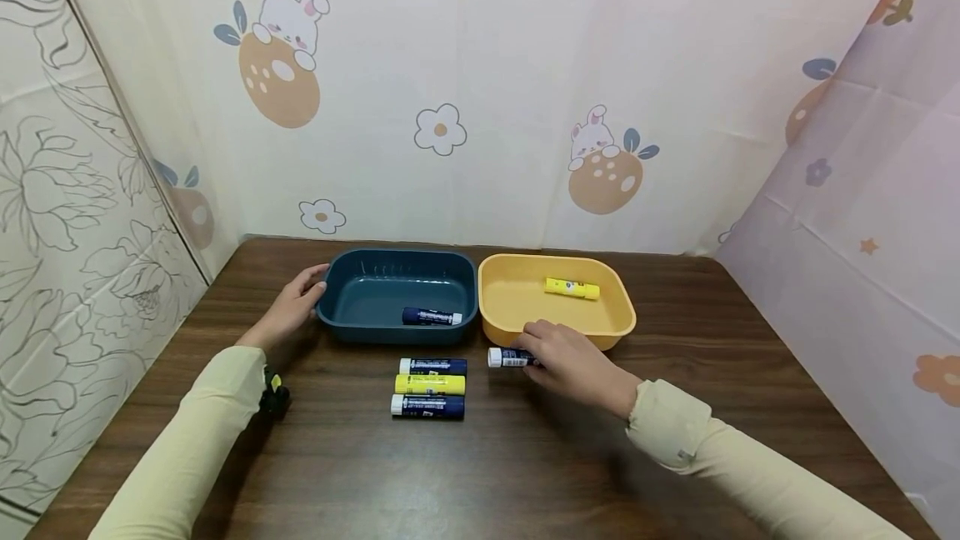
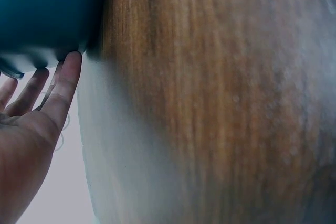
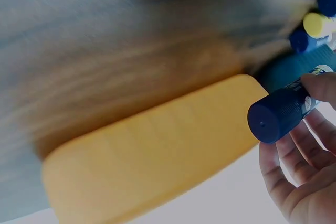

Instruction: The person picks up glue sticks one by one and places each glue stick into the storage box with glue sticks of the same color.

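My right hand [image 1: 566,363] pinches a dark blue glue stick [image 1: 510,357] with a white end, just in front of the yellow bin [image 1: 525,327]. In the right wrist view the same stick [image 3: 283,107] lies between the thumb and fingers of the hand [image 3: 310,182]. At the left, my left hand [image 1: 288,311] touches the end wall of the teal bin [image 1: 397,334]; the left wrist view has its fingertips against that bin [image 2: 47,14], fingers fairly straight. One blue stick [image 1: 431,317] lies in the teal bin, one yellow stick [image 1: 572,288] in the yellow bin.
Three sticks lie stacked side by side before the teal bin: a blue one [image 1: 433,367], a yellow one [image 1: 430,384] and another blue one [image 1: 427,407]. The two bins stand adjacent near the table's back edge, with a patterned cloth [image 1: 495,182] behind.
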Tool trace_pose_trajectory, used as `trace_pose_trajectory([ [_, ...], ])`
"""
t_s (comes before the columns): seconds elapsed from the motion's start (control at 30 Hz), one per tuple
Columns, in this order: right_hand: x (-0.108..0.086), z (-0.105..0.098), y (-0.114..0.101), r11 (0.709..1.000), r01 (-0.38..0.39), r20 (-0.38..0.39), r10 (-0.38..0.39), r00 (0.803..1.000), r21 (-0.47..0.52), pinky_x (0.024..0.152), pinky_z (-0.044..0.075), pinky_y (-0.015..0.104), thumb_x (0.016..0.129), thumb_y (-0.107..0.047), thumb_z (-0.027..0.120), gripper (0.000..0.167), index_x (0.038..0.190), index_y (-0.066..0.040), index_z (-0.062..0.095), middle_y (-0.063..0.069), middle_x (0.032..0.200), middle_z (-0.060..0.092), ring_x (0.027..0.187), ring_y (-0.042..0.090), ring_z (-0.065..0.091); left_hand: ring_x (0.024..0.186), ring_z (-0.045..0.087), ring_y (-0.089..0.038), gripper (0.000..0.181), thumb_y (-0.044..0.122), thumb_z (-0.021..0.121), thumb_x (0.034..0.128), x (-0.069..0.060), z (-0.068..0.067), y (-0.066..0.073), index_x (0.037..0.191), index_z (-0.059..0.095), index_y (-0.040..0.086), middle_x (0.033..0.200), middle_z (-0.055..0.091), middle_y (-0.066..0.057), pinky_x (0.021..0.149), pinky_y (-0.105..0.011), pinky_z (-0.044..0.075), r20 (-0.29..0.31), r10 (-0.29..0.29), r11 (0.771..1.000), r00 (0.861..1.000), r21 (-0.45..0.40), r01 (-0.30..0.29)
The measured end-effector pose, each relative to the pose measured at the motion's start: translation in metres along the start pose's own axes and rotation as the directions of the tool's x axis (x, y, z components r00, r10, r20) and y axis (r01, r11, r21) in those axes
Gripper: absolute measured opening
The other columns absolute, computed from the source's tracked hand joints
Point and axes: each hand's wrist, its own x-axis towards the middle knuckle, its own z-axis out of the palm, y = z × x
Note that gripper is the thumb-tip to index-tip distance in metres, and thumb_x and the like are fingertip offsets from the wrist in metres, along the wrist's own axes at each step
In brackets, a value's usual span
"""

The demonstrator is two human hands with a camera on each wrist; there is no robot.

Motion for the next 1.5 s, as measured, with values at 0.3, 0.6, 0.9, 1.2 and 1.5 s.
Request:
trace_pose_trajectory([
  [0.3, 0.028, -0.011, -0.006, 1.000, -0.011, -0.023, 0.011, 1.000, 0.000, 0.077, 0.049, 0.027, 0.080, -0.014, 0.078, 0.031, 0.109, -0.011, 0.066, -0.003, 0.095, 0.060, 0.082, 0.010, 0.052, 0.120, 0.041, -0.043, 0.053, 0.027, 0.030, 0.1060, -0.001, -0.002, 0.001, 0.151, 0.017, 0.002, 0.142, 0.031, -0.033, 0.086, -0.046, 0.047, 0.005, 0.011, 1.000, 1.000, -0.004, -0.011],
  [0.6, 0.064, -0.023, -0.017, 0.999, 0.043, -0.047, -0.044, 0.998, -0.028, 0.079, 0.048, 0.026, 0.086, -0.017, 0.072, 0.027, 0.111, -0.011, 0.065, -0.002, 0.097, 0.061, 0.084, 0.010, 0.051, 0.121, 0.039, -0.043, 0.053, 0.027, 0.030, 0.1060, -0.003, -0.002, 0.000, 0.151, 0.016, 0.003, 0.143, 0.030, -0.032, 0.091, -0.051, 0.045, 0.007, -0.008, 1.000, 1.000, -0.015, 0.008],
  [0.9, 0.097, -0.023, -0.019, 0.997, 0.064, -0.047, -0.066, 0.997, -0.040, 0.080, 0.048, 0.026, 0.086, -0.015, 0.071, 0.029, 0.114, -0.009, 0.064, 0.002, 0.100, 0.060, 0.085, 0.013, 0.054, 0.123, 0.039, -0.043, 0.053, 0.027, 0.030, 0.1060, 0.000, -0.003, 0.002, 0.151, 0.016, 0.002, 0.143, 0.029, -0.033, 0.090, -0.051, 0.045, 0.005, 0.001, 1.000, 1.000, -0.020, -0.001],
  [1.2, 0.126, -0.013, -0.011, 0.998, 0.023, -0.055, -0.026, 0.998, -0.057, 0.077, 0.048, 0.025, 0.087, -0.015, 0.071, 0.028, 0.114, -0.008, 0.066, 0.004, 0.101, 0.062, 0.086, 0.015, 0.053, 0.123, 0.038, -0.043, 0.052, 0.026, 0.030, 0.1060, 0.000, 0.000, 0.001, 0.151, 0.018, 0.002, 0.143, 0.030, -0.033, 0.089, -0.048, 0.045, -0.001, 0.009, 1.000, 1.000, -0.026, -0.009],
  [1.5, 0.147, -0.001, -0.009, 0.997, -0.030, -0.026, 0.028, 0.999, -0.070, 0.080, 0.049, 0.027, 0.088, -0.015, 0.069, 0.029, 0.116, -0.008, 0.066, 0.004, 0.106, 0.063, 0.090, 0.017, 0.055, 0.126, 0.037, -0.044, 0.053, 0.027, 0.030, 0.1060, 0.001, 0.000, 0.001, 0.152, 0.016, 0.004, 0.146, 0.027, -0.032, 0.093, -0.051, 0.043, 0.006, -0.021, 0.999, 1.000, -0.044, 0.021],
])
